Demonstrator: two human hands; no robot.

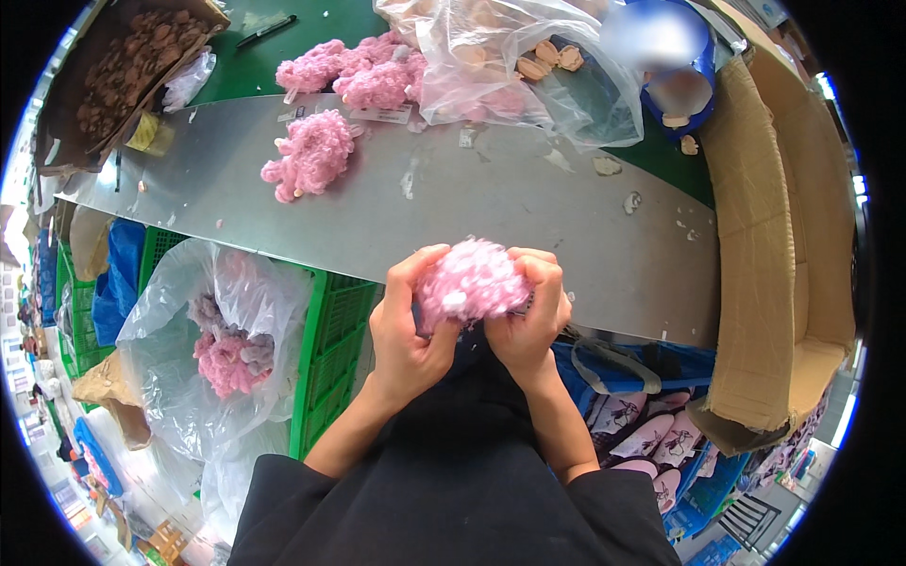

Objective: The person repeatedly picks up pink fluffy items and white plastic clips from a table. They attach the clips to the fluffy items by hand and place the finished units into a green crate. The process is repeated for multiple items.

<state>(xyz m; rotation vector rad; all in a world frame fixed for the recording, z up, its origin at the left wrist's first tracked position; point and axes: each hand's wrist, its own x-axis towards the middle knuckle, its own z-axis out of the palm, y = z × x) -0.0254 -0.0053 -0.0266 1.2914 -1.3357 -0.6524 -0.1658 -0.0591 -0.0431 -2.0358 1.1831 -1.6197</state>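
A curly pink plush piece (475, 280) is held close in front of me, above the near edge of the metal tabletop (528, 203). My left hand (408, 319) grips its left side, fingers curled round it. On its other side my right hand (530, 316) grips it the same way, thumb low. The plush is slightly blurred, so its exact shape cannot be made out; a small white spot shows at its lower front. Farther off on the metal lies another pink plush piece (311, 156), and beyond it a cluster of pink plush pieces (363, 71).
Clear plastic bag (510, 71) with tan pieces at the back; blue container (703, 90) beside it. Cardboard box (755, 245) at right; box of brown pieces (123, 85) far left. Bagged plush (231, 354) in a green crate (330, 349) at left; pink slippers (651, 434) lower right.
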